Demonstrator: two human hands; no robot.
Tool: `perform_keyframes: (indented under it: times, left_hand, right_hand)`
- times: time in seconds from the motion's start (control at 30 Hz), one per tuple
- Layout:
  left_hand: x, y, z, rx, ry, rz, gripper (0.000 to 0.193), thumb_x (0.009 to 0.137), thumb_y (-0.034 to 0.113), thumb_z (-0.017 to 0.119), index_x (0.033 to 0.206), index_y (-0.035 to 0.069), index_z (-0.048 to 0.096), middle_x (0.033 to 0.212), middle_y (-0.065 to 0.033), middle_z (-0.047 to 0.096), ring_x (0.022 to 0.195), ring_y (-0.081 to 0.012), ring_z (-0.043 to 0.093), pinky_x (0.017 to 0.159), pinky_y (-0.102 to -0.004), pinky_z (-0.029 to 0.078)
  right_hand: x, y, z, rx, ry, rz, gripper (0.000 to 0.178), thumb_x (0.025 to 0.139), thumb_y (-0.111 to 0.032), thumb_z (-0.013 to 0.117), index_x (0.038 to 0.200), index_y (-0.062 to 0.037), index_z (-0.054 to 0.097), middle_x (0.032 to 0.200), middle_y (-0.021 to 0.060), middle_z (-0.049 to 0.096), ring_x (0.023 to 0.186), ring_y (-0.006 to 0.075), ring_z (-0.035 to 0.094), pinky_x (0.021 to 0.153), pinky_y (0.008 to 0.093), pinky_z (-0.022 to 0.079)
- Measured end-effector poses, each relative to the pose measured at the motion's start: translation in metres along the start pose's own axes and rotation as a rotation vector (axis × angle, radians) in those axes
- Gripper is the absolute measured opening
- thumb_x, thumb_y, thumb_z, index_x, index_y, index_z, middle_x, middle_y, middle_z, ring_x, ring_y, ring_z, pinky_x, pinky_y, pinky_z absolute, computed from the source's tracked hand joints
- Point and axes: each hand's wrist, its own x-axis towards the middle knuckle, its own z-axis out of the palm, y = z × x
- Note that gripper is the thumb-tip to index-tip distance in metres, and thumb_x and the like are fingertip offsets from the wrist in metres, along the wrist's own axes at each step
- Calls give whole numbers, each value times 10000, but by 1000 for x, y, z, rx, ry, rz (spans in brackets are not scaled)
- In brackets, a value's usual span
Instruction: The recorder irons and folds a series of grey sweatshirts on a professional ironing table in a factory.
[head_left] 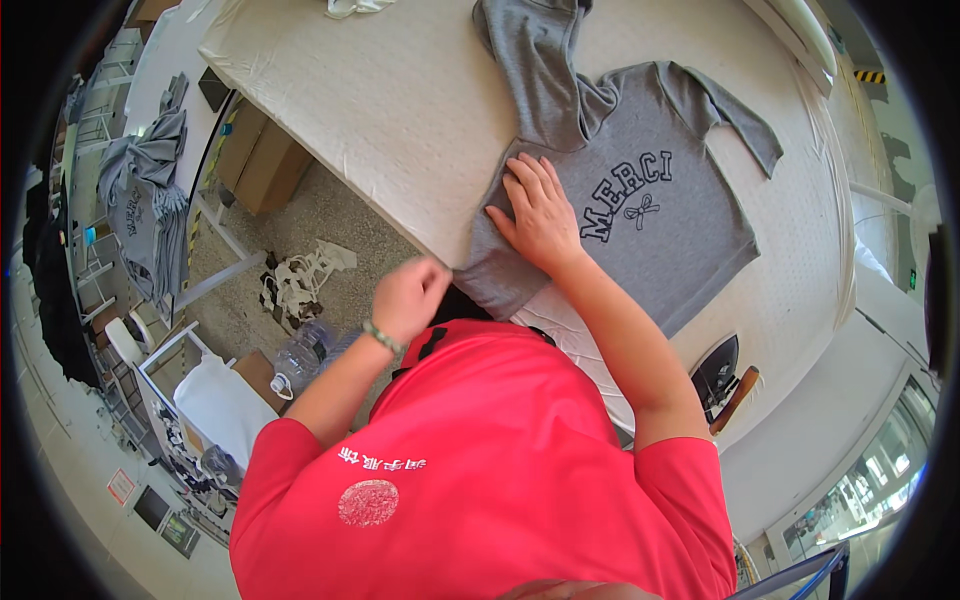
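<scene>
A grey sweatshirt with dark lettering and a small bow motif lies on the pale padded table, its near sleeve bunched toward the far side. My right hand rests flat on its left part, fingers stretched out and spread. Beside the table's near corner, my left hand is closed with curled fingers, slightly blurred. It is just left of the sweatshirt's lower edge; whatever may be inside those fingers is hidden.
An iron with a brown handle stands on the table's right. A cardboard box, white cloth scraps and a clear plastic bottle are below on the left. Grey garments hang in a pile over the neighbouring table.
</scene>
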Motion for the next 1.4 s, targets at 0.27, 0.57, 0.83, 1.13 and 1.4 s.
perform_keyframes:
  times: [0.27, 0.57, 0.83, 1.13, 1.4]
  left_hand:
    - [80, 32, 14, 81, 120, 147, 186, 932, 234, 729, 901, 59, 677, 834, -134, 700, 741, -339, 687, 685, -436, 553]
    - [199, 164, 8, -42, 271, 899, 171, 939, 94, 649, 1100, 42, 676, 1036, -142, 700, 953, -361, 678, 820, -460, 562]
    - [308, 213, 31, 350, -51, 607, 204, 937, 227, 687, 1071, 73, 685, 1039, -158, 727, 920, -379, 694, 805, -493, 551]
    - [306, 201, 23, 427, -116, 517, 212, 902, 278, 702, 901, 67, 689, 833, -149, 723, 843, -376, 706, 740, -507, 542]
    - [299, 195, 32, 497, 46, 533, 161, 925, 208, 653, 956, 54, 689, 913, -132, 733, 856, -368, 716, 744, -504, 552]
  right_hand:
    - [24, 11, -28, -3, -66, -15, 591, 934, -391, 696, 1369, -2, 602, 1555, 175, 491, 1460, 339, 445, 1253, 487, 297]
    - [19, 21, -45, 70, -159, -113, 497, 944, -337, 667, 1325, -20, 638, 1264, 170, 653, 1223, 337, 604, 1082, 464, 458]
    - [94, 185, -152, -39, 119, 107, 122, 957, -144, 631, 1039, -80, 696, 1018, 98, 683, 916, 319, 699, 759, 439, 581]
    - [161, 233, -162, -243, -403, 147, 126, 906, -146, 633, 989, -60, 674, 1067, 125, 690, 999, 361, 689, 853, 482, 555]
    - [167, 244, -152, -219, -395, 228, 136, 880, -149, 620, 967, -54, 661, 1069, 142, 708, 1016, 373, 686, 862, 485, 551]
